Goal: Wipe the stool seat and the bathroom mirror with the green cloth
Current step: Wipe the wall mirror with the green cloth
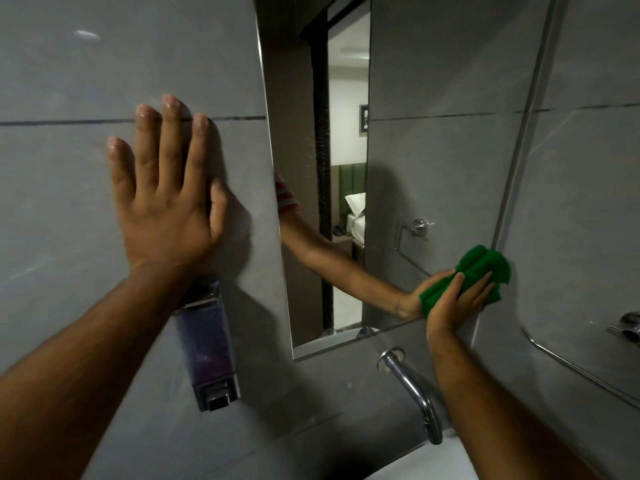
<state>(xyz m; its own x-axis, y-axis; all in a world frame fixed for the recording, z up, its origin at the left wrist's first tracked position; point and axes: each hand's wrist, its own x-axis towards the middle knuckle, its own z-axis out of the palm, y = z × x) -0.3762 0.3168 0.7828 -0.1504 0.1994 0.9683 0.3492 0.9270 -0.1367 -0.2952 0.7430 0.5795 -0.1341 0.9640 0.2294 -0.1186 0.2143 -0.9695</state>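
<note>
The bathroom mirror [433, 161] hangs on the grey tiled wall, filling the middle and right of the head view. My right hand [457, 299] presses the bunched green cloth [485, 265] against the mirror's lower right corner. The arm and cloth are reflected in the glass. My left hand [166, 202] lies flat with spread fingers on the wall tile, left of the mirror's edge. The stool is out of view.
A soap dispenser [207, 348] is fixed to the wall under my left wrist. A chrome tap [412, 382] juts out below the mirror over a white basin [426, 462]. A towel rail [581, 368] and a chrome fitting [628, 325] sit on the right wall.
</note>
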